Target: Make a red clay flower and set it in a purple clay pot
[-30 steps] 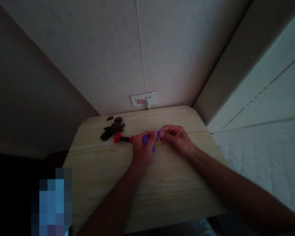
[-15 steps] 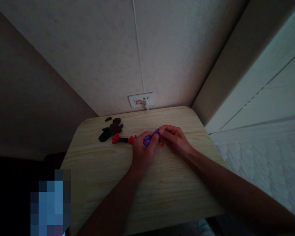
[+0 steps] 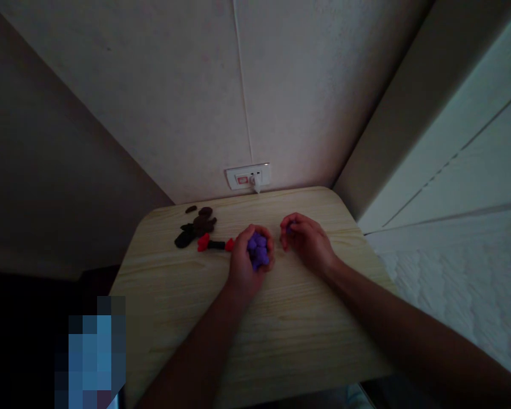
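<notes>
Purple lumps of what looks like modelling clay [image 3: 259,250] lie in my left hand [image 3: 246,258], whose fingers curl around them above the table. To its right, my right hand [image 3: 309,238] is held apart, fingers closed on a small purple clay piece [image 3: 291,226] that is partly hidden. Just left of my left hand lies a black bar with red lumpy ends [image 3: 216,245], one end partly behind the hand. Beyond it sit a dark brown clay shape [image 3: 202,225] and a black rounded piece [image 3: 184,238].
The pale wood table [image 3: 187,318] stands against a papered wall with a socket and plug [image 3: 255,179] just above its back edge. A cabinet [image 3: 409,165] rises at the right, beside a white quilted surface [image 3: 455,272]. A blurred blue patch is at lower left.
My hands have moved apart. The right hand has drawn away with a small purple piece, and my left hand has turned so the purple lumps in it show more.
</notes>
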Motion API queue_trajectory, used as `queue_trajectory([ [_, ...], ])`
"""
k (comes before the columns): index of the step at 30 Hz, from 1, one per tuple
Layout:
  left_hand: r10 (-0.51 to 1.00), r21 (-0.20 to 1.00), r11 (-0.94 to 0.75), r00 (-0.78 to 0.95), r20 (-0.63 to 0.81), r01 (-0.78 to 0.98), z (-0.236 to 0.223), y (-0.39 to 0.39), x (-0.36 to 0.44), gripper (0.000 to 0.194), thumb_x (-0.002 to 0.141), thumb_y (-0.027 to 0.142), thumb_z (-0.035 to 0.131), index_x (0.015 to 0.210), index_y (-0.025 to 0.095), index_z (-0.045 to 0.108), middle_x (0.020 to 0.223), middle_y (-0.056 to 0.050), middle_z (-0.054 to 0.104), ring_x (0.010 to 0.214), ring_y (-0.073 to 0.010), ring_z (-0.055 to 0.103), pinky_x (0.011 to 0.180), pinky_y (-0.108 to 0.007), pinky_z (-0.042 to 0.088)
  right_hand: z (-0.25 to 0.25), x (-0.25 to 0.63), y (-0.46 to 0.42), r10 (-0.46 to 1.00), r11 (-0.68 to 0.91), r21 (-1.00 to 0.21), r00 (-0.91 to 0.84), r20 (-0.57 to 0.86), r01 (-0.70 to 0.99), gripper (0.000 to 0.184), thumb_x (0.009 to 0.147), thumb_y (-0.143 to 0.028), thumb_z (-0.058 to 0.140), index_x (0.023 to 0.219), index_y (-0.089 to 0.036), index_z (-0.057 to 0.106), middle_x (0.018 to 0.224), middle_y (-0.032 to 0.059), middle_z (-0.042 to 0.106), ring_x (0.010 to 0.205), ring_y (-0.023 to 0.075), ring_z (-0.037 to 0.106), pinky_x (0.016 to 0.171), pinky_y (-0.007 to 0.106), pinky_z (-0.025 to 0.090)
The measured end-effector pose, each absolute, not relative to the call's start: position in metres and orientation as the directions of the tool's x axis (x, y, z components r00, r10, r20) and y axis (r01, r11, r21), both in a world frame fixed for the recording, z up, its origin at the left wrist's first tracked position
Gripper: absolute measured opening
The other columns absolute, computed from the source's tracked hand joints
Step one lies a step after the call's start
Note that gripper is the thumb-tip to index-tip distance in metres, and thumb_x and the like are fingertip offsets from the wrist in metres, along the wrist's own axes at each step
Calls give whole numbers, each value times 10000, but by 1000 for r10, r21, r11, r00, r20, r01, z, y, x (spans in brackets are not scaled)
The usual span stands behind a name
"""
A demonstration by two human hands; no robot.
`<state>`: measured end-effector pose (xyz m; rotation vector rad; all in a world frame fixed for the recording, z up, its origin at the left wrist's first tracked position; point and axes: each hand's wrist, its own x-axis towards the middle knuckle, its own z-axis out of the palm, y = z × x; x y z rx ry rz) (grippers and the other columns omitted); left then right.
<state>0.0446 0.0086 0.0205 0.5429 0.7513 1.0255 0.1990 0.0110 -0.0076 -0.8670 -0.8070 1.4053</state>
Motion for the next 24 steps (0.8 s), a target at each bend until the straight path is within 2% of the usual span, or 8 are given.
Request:
queue_trajectory([
  [2, 898, 695, 438, 311, -310, -570, 22, 8, 45, 330, 707, 466, 739, 798, 172, 619, 628, 22, 586, 455, -77, 462, 336, -153, 280, -7, 199, 2, 995, 94, -930, 50, 82, -356, 87, 704, -221, 556, 698, -190, 636, 614, -1, 567, 541, 151, 511, 519, 286, 394],
  [5, 909, 706, 416, 272, -315, -574, 22, 6, 47, 304, 707, 423, 740, 831, 184, 598, 689, 26, 597, 478, -72, 459, 335, -142, 260, -1, 198, -14, 971, 237, -969, 2, 238, -65, 76, 749, -225, 520, 687, -209, 561, 614, -2, 511, 600, 163, 455, 564, 299, 353],
  [8, 927, 750, 375, 221, -303, -545, 21, 4, 50, 321, 731, 442, 743, 846, 199, 569, 738, 37, 597, 470, -59, 436, 341, -144, 265, 5, 195, -22, 955, 296, -930, -104, 280, 219, 142, 835, -321, 623, 774, -218, 546, 644, -27, 477, 597, 150, 423, 564, 290, 329],
  [11, 945, 810, 326, 177, -273, -487, 18, 2, 52, 331, 749, 436, 758, 888, 214, 557, 773, 40, 599, 510, -70, 492, 346, -139, 273, 6, 192, -20, 937, 349, -852, -180, 301, 390, 221, 888, -374, 679, 811, -214, 548, 630, -48, 472, 557, 126, 414, 554, 275, 321],
  [16, 941, 860, 335, 170, -291, -385, 14, 1, 54, 383, 718, 363, 810, 970, 235, 551, 692, 80, 562, 464, -60, 469, 364, -139, 306, 3, 192, -17, 909, 413, -798, -243, 337, 438, 282, 1020, -377, 524, 798, -205, 550, 664, -16, 547, 571, 123, 467, 561, 265, 354],
  [22, 972, 909, 233, 97, -212, -347, 9, -2, 56, 345, 813, 397, 763, 1044, 251, 552, 778, 62, 589, 556, -85, 564, 411, -156, 423, 4, 191, -20, 908, 418, -800, -186, 375, 430, 220, 982, -352, 577, 811, -213, 557, 659, -11, 568, 543, 122, 472, 538, 264, 373],
  [24, 980, 911, 197, 100, -172, -363, 9, -5, 58, 324, 832, 394, 757, 1024, 253, 538, 779, 68, 575, 534, -77, 545, 392, -155, 419, 4, 190, -22, 918, 396, -838, -158, 363, 377, 220, 978, -360, 594, 810, -224, 555, 639, -3, 596, 528, 129, 501, 522, 267, 385],
])
